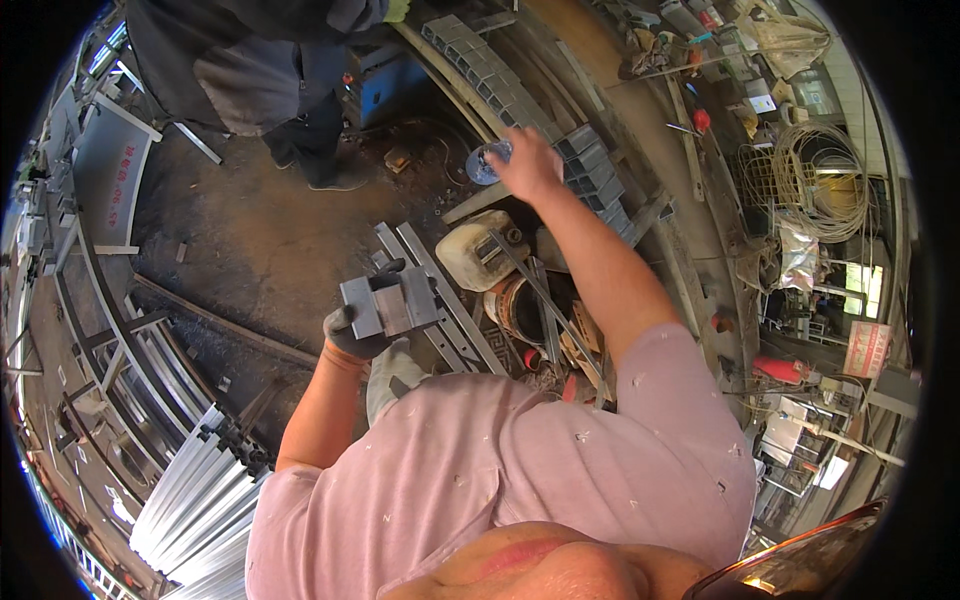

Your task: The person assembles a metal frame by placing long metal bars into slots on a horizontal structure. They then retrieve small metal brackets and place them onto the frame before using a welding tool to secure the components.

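Note:
My left hand [352, 334], in a dark work glove, grips a short grey metal channel bracket [394, 301] with a brownish middle section, low in front of my body. My bare right hand [529, 166] reaches out ahead, its fingers over the rim of a round blue container [489, 162]; whether they hold it or something in it cannot be told. Beside that hand lie short cut pieces of grey square metal tube [592, 176] in rows.
Below my right arm stand a dirty plastic jerrycan [469, 251] and a round bucket [517, 307]. Perforated metal bars [450, 300] lie near the bracket. Bundled metal profiles [199, 487] are at lower left. Another person [255, 82] stands at upper left. Coiled wire [817, 184] hangs right.

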Available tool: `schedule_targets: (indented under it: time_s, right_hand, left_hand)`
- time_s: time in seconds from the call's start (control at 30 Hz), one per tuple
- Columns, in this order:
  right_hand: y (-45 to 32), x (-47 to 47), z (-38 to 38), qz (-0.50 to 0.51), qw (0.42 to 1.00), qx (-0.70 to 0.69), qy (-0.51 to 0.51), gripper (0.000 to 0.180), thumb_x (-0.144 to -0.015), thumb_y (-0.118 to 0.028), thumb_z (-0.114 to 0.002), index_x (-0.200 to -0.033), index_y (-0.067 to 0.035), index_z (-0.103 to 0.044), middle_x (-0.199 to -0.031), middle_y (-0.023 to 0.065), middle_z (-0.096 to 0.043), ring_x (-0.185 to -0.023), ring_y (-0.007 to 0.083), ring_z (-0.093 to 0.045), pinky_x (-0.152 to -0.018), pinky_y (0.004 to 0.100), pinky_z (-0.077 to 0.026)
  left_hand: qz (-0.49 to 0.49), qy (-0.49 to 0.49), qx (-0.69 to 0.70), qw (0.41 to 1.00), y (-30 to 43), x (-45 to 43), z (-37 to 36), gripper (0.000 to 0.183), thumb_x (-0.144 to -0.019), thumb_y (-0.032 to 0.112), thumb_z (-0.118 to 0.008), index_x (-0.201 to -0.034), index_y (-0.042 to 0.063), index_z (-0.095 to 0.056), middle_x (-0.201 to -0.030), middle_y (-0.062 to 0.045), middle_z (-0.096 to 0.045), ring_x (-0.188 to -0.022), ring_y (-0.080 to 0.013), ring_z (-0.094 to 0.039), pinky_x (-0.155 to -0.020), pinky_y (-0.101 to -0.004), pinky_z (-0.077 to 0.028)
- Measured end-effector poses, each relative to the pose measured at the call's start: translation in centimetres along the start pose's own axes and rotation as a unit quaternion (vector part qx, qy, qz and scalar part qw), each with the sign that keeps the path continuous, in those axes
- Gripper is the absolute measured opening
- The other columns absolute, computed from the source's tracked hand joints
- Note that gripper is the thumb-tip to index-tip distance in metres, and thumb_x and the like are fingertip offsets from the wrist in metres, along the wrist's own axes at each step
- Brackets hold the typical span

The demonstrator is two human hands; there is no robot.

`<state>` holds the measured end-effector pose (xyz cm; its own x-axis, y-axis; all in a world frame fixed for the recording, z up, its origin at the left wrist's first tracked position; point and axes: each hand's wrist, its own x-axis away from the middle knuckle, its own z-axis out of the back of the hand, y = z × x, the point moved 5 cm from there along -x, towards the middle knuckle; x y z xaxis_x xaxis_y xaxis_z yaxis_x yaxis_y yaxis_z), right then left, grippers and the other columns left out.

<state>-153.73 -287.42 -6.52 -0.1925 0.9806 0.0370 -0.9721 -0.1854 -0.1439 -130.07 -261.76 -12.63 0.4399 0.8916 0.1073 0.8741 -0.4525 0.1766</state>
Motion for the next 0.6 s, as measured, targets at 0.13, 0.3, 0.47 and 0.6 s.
schedule_targets:
  time_s: [0.13, 0.3, 0.47, 0.6]
  right_hand:
    - [3.2, -5.5, -0.6, -0.070, 0.984, 0.164, -0.027, 0.064, -0.087, -0.050, -0.075, -0.134, -0.009, -0.059, -0.132, 0.0137, -0.061, -0.128, 0.0324, -0.055, -0.108, 0.0442, -0.044]
    - [5.6, -9.6, -1.2, -0.173, 0.963, 0.192, -0.081, 0.086, -0.080, -0.063, -0.078, -0.141, -0.006, -0.055, -0.150, 0.0144, -0.054, -0.140, 0.0280, -0.049, -0.116, 0.0422, -0.035]
    - [6.9, -11.5, -1.6, -0.212, 0.948, 0.149, -0.186, 0.079, -0.073, -0.063, -0.083, -0.129, -0.009, -0.069, -0.139, 0.0111, -0.065, -0.131, 0.0259, -0.060, -0.113, 0.0439, -0.038]
    - [6.9, -11.9, -1.0, -0.223, 0.953, 0.145, -0.144, 0.071, -0.073, -0.056, -0.084, -0.125, -0.010, -0.072, -0.136, 0.0106, -0.067, -0.129, 0.0272, -0.061, -0.111, 0.0460, -0.040]
  left_hand:
    - [0.012, 0.042, 0.001, 0.999, 1.1, 1.7, 1.7, 0.111, -0.066, 0.047, -0.083, -0.157, 0.006, -0.035, -0.154, -0.022, -0.045, -0.142, -0.0422, -0.045, -0.118, -0.0593, -0.035]
    - [0.029, 0.078, 0.022, 0.996, 0.4, 4.7, 4.9, 0.112, -0.064, 0.048, -0.084, -0.157, 0.008, -0.036, -0.154, -0.020, -0.046, -0.142, -0.0396, -0.045, -0.119, -0.0581, -0.034]
    - [0.034, 0.065, 0.040, 0.997, -0.1, 5.4, 4.8, 0.117, -0.064, 0.048, -0.085, -0.160, 0.009, -0.030, -0.155, -0.020, -0.044, -0.142, -0.0394, -0.046, -0.119, -0.0556, -0.035]
    - [0.041, 0.051, 0.042, 0.997, -0.1, 5.5, 5.6, 0.117, -0.065, 0.050, -0.084, -0.160, 0.008, -0.030, -0.155, -0.020, -0.044, -0.141, -0.0382, -0.047, -0.119, -0.0545, -0.035]
